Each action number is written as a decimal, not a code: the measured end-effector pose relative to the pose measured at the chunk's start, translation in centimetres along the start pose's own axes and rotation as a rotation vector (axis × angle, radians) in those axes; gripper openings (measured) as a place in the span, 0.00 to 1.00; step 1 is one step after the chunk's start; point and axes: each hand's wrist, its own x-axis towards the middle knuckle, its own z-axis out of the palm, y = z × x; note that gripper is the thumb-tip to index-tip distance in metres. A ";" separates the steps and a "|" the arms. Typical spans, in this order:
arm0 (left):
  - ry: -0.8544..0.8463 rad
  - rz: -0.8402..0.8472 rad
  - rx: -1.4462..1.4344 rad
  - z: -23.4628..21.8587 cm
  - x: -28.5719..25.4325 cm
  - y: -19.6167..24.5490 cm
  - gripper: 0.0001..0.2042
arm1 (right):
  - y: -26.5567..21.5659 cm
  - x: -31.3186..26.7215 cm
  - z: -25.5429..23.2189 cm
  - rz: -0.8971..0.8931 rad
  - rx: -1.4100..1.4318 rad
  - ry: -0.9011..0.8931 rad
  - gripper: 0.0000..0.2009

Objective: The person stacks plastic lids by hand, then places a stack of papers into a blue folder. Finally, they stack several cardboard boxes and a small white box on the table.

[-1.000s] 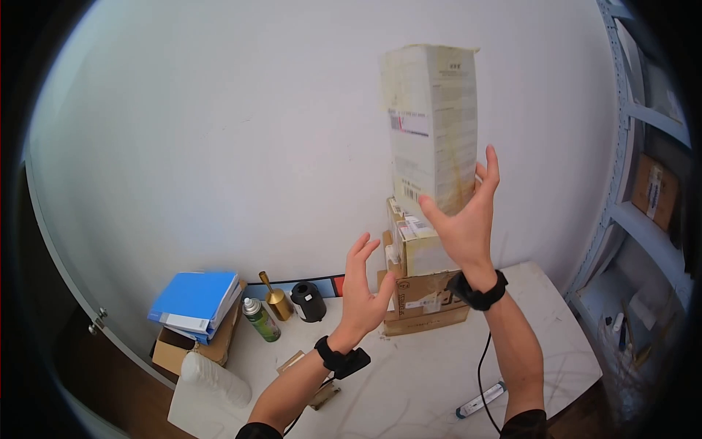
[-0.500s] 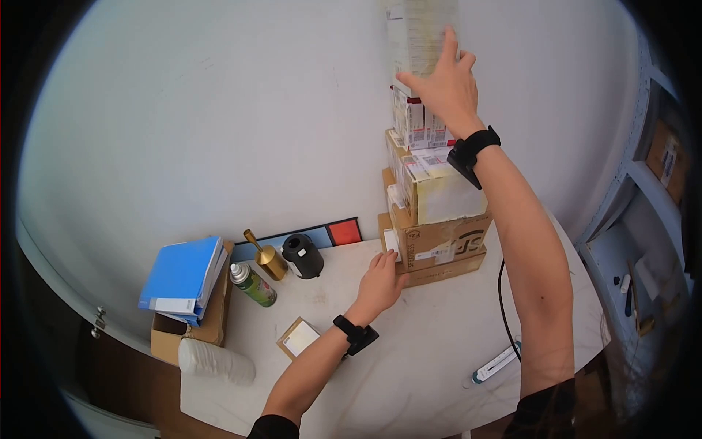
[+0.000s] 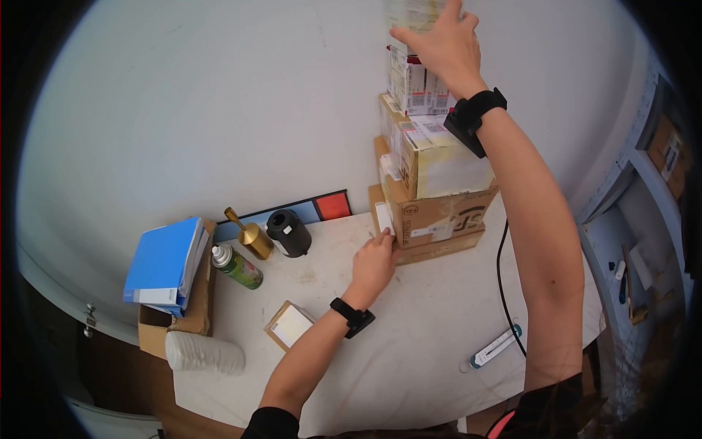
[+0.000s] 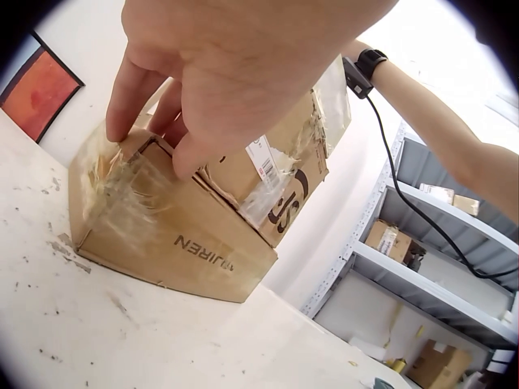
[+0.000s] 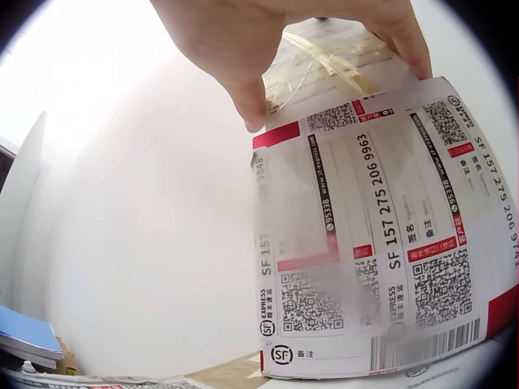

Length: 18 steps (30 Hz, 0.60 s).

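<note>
A tall stack of boxes stands against the wall. My right hand [image 3: 447, 47] grips the lower end of a tall white box [image 3: 414, 16] at the top, thumb on one side and fingers on the other in the right wrist view. Under it sits a white box covered in shipping labels [image 5: 365, 243]. Below come a taped carton [image 3: 450, 168], a brown carton with large black letters [image 3: 446, 216] and a flat brown carton [image 4: 178, 243] on the table. My left hand [image 3: 373, 265] touches the left corner of the two lowest cartons with its fingertips.
On the white table [image 3: 409, 344] are a small box [image 3: 291, 325], a spray can [image 3: 238, 267], a brass-coloured object [image 3: 254, 240], a black cylinder [image 3: 289, 234] and a white roll [image 3: 205, 353]. Blue folders [image 3: 164, 256] lie on an open carton. Metal shelving [image 3: 621, 183] stands right.
My right hand has set the tall white box lower, onto the labelled box. My left hand has come down to the lowest cartons. The head view has tilted down.
</note>
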 end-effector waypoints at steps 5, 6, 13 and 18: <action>0.016 0.002 0.029 0.0 0.1 0.2 0.15 | -0.1 -0.3 -0.4 0.005 0.003 -0.045 0.61; 0.026 0.005 0.033 -0.1 0.1 0.1 0.16 | 0.0 -0.4 -0.6 0.014 0.016 -0.068 0.61; -0.062 -0.076 -0.056 -1.7 0.8 0.3 0.18 | 2.7 4.4 -3.4 0.049 0.250 0.021 0.58; -0.070 -0.096 -0.054 -2.1 0.9 0.9 0.18 | 5.0 5.2 -4.8 -0.057 0.222 0.029 0.53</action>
